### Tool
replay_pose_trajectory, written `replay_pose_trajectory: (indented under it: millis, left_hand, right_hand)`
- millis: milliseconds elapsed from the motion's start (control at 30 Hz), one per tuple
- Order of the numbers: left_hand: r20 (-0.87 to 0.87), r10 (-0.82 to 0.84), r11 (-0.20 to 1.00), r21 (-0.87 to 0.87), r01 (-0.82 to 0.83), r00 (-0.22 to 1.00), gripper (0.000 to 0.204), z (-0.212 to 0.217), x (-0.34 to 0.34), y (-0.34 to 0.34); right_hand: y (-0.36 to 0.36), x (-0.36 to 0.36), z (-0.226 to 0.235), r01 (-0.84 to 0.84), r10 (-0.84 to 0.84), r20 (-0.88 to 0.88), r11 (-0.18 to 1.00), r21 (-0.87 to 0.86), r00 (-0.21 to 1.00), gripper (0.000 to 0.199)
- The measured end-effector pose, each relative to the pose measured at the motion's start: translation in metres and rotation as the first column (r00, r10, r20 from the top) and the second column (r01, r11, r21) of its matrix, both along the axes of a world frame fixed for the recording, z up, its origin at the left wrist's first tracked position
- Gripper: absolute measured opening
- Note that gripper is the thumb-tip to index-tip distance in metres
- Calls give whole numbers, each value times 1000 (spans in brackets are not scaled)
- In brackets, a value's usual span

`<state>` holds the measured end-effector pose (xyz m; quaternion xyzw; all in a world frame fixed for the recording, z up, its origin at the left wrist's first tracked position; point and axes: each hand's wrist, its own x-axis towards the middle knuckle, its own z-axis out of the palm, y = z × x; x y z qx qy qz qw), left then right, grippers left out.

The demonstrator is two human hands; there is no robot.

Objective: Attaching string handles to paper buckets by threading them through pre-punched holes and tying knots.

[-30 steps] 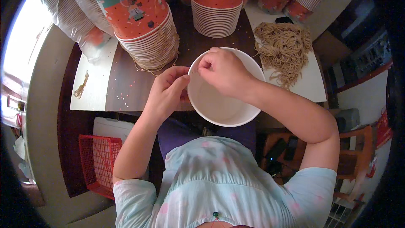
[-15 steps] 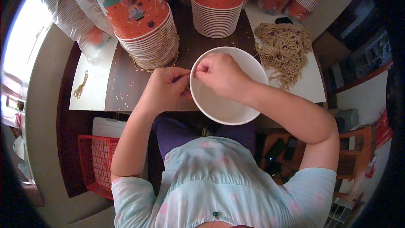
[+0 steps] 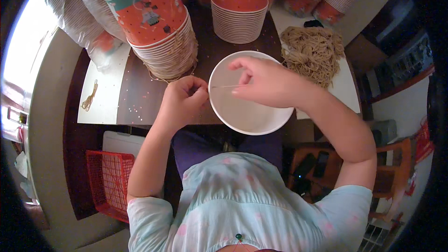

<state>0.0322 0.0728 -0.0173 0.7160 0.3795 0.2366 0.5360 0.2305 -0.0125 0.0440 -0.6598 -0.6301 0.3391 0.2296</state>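
A white paper bucket rests at the near edge of the dark table, its open mouth facing me. My left hand pinches its left rim. Inside the mouth, my right hand pinches a thin tan string that runs taut across to the left rim. A loose heap of tan strings lies on white paper just right of the bucket.
Two stacks of red printed buckets stand behind the bucket, with more wrapped stacks at the back. A short string piece lies on white paper at left. A red basket sits low on the left, a wooden chair on the right.
My right hand has moved rightward inside the bucket, drawing the string out taut from the left rim. My left hand has stayed at the rim.
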Motion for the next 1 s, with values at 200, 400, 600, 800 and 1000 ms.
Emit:
replay_pose_trajectory:
  millis: [200,400,600,800,1000]
  left_hand:
    - [290,100,945,-328,1,952,10,-13,-5,-8]
    - [510,240,758,-631,169,826,8,-22,-2,-24]
    - [685,293,806,-552,213,667,12,-35,-12,-31]
    - [728,228,919,-380,102,647,12,-38,-13,-43]
    - [776,65,966,-207,156,627,8,-41,-4,-56]
  right_hand:
    - [-43,-9,19,-116,89,310,991,69,947,68]
    - [-69,-30,0,-179,82,462,969,169,883,79]
    - [-56,-14,-12,-50,-139,464,927,371,875,50]
    - [-53,-16,-24,-50,-405,569,783,620,716,41]
    - [-68,-53,-87,58,-330,159,561,826,931,20]
